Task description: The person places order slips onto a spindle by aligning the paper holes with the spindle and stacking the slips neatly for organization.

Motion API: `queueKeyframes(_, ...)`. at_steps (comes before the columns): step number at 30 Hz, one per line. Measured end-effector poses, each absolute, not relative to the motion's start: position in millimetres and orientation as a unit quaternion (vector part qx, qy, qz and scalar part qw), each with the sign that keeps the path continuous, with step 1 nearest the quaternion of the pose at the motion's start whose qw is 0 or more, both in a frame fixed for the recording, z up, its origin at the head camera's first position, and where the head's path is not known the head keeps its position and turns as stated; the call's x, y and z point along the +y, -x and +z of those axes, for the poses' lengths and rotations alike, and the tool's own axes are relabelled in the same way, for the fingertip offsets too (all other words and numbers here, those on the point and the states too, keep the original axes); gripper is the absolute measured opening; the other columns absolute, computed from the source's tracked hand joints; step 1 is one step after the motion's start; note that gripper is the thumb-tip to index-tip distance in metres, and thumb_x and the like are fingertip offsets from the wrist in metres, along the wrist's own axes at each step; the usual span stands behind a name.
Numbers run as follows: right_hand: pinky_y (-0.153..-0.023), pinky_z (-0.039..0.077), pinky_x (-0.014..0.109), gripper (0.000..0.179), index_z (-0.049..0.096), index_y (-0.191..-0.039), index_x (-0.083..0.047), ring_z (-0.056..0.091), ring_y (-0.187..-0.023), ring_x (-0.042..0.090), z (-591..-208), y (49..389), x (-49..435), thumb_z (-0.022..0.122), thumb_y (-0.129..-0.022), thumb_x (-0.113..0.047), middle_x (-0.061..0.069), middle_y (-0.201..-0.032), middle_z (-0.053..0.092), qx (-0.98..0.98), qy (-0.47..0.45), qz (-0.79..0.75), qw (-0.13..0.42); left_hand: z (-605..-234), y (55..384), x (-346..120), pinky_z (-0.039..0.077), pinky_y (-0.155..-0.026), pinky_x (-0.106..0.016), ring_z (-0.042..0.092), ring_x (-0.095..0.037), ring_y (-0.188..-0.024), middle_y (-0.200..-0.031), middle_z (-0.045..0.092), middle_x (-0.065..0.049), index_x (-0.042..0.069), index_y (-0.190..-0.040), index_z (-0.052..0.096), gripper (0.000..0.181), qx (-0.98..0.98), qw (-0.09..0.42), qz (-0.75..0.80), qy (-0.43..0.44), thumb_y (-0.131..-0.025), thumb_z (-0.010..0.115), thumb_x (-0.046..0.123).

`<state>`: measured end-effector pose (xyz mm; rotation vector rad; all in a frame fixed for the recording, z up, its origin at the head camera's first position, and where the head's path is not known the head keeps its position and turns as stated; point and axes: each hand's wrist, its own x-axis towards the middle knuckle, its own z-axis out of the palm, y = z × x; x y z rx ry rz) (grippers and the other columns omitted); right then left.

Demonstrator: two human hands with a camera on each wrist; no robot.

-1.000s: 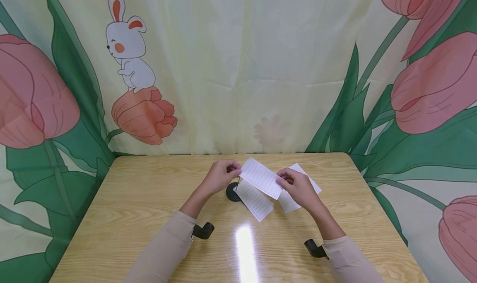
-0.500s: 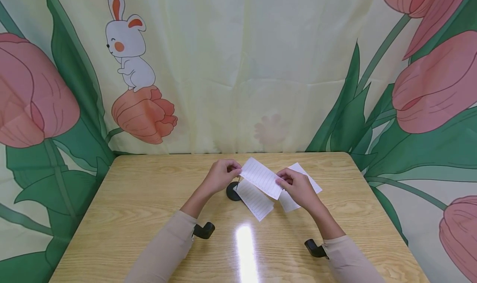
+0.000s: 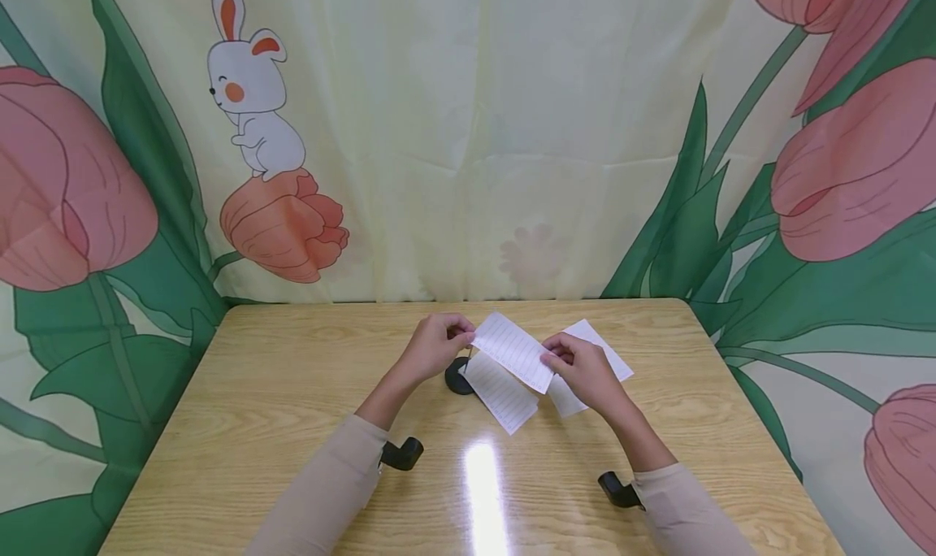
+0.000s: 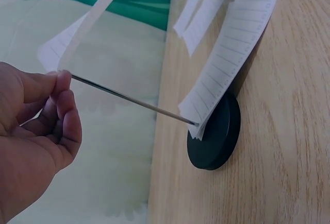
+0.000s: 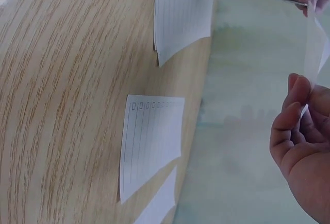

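Observation:
My left hand point(image 3: 433, 346) pinches one corner of a lined white paper slip point(image 3: 515, 353) between thumb and fingertips. My right hand point(image 3: 585, 369) pinches the slip's opposite end, so it is stretched slantwise above the table. A paper spike stands below, with a round black base point(image 4: 219, 136) and a thin metal rod point(image 4: 129, 98). In the left wrist view the rod's top end meets the slip's corner right at my left fingertips, which hide the tip. Several lined slips point(image 4: 232, 54) are threaded on the rod, low down at the base.
Two loose slips, one point(image 5: 149, 141) with a row of small boxes and another point(image 5: 160, 198) beside it, lie on the wooden table point(image 3: 314, 393) under and behind my right hand. A curtain point(image 3: 439, 133) printed with tulips and a rabbit hangs along the table's far edge.

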<state>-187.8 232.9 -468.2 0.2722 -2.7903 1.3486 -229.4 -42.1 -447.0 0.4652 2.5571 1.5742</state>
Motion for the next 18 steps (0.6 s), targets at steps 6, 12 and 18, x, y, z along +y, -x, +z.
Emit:
queueKeyframes(6, -0.066, 0.052, 0.024, 0.01, 0.073, -0.106, -0.008, 0.067, -0.079, 0.014, -469.2, 188.3, 231.7, 0.07, -0.099, -0.013, 0.005, -0.091, 0.072, -0.899, -0.089, 0.428, 0.02, -447.7, 228.3, -42.0, 0.052, -0.066, -0.027, 0.065, -0.017, -0.078, -0.089, 0.072, -0.007, 0.005, -0.096, 0.075, 0.007, 0.842, 0.048, 0.514, -0.154, -0.099, 0.068, 0.006)
queueKeyframes(12, -0.066, 0.052, 0.023, 0.009, 0.073, -0.106, -0.007, 0.068, -0.079, 0.017, -469.2, 188.1, 230.9, 0.071, -0.098, -0.012, 0.005, -0.09, 0.072, -0.9, -0.092, 0.425, 0.024, -446.4, 227.8, -41.7, 0.05, -0.066, -0.027, 0.065, -0.026, -0.082, -0.089, 0.071, -0.008, 0.004, -0.097, 0.074, 0.007, 0.846, 0.047, 0.507, -0.157, -0.099, 0.068, 0.005)
queueKeyframes(18, -0.066, 0.053, 0.023, 0.01, 0.072, -0.106, -0.006, 0.067, -0.078, 0.016, -470.4, 187.7, 230.1, 0.07, -0.099, -0.012, 0.005, -0.09, 0.072, -0.9, -0.093, 0.425, 0.022, -445.8, 227.5, -41.7, 0.05, -0.065, -0.026, 0.062, -0.017, -0.077, -0.091, 0.072, -0.011, 0.003, -0.097, 0.074, 0.007, 0.847, 0.046, 0.505, -0.158, -0.099, 0.068, 0.004)
